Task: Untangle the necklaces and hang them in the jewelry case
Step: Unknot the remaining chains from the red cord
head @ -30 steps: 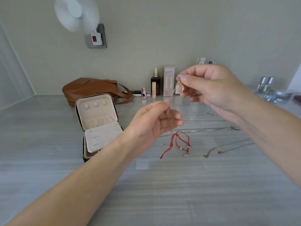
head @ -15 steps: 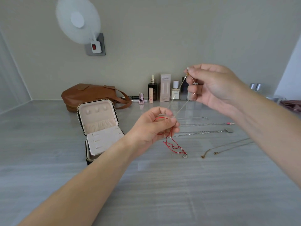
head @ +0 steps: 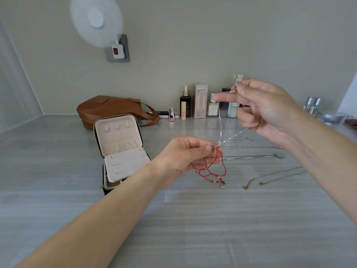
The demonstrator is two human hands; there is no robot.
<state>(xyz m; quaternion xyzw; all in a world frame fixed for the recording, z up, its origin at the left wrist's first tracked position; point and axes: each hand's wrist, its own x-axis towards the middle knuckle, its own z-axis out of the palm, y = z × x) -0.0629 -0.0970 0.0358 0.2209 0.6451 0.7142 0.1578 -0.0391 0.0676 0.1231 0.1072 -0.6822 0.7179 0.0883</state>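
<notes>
My left hand (head: 190, 154) pinches a red cord necklace (head: 213, 171) whose loops and small white pendant (head: 223, 185) hang down to the table. A thin gold chain (head: 229, 137) runs from that pinch up to my right hand (head: 264, 109), which grips its upper end, forefinger pointing left. The open jewelry case (head: 119, 149) stands left of my left hand, cream lining and hooks showing. Two silver chains (head: 251, 156) and a gold chain (head: 274, 176) lie flat on the table under my right forearm.
A brown leather bag (head: 110, 109) lies behind the case. Several cosmetic bottles and a box (head: 201, 101) line the back wall. A white fan (head: 96, 20) is plugged into the wall socket. Metal-capped bottles (head: 313, 105) stand at the far right.
My right hand has pulled the thin gold chain up and to the right, with its forefinger now out. My left hand keeps its pinch on the red cord, whose loops hang a little lower.
</notes>
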